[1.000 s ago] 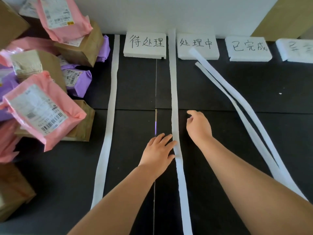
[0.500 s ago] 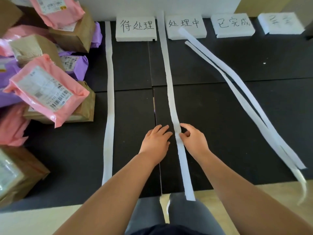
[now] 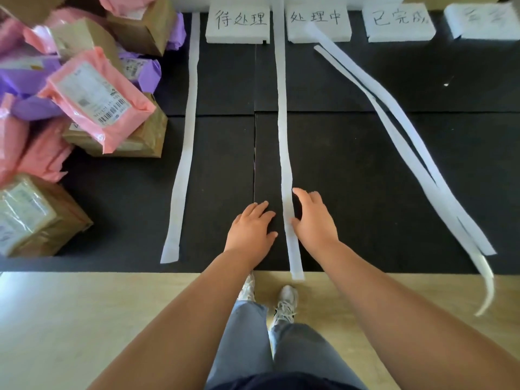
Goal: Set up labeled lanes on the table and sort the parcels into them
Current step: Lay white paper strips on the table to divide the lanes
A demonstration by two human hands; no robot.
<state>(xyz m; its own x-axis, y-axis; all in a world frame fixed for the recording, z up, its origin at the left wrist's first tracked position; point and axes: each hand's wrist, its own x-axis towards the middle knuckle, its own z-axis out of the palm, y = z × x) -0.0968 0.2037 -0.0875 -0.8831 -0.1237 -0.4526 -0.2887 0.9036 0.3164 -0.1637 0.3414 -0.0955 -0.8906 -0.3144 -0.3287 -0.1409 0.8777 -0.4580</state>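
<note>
Head view: middle strip [image 3: 282, 122] being aligned

Left hand [image 3: 250, 229] is lying flat, fingers relaxed, at 6 o'clock beside it; right hand [image 3: 315, 220] is touching its other edge, pinching or not I cannot tell; a sideways nudge is risking a bow; loose strips [image 3: 396, 122] at 3 o'clock are overhanging the mat [image 3: 351, 178], liable to slip; parcels [image 3: 95, 97] are sitting heaped at 10 o'clock, outside every lane.

One view only, head-worn wide-angle, set close above the near edge of the black table [image 3: 365, 170], facing forward and steeply down, taking in label blocks [image 3: 237, 25] at 12 o'clock, parcel heap [image 3: 95, 99] at 10 o'clock, shoes [image 3: 284, 304] at 6 o'clock.
</note>
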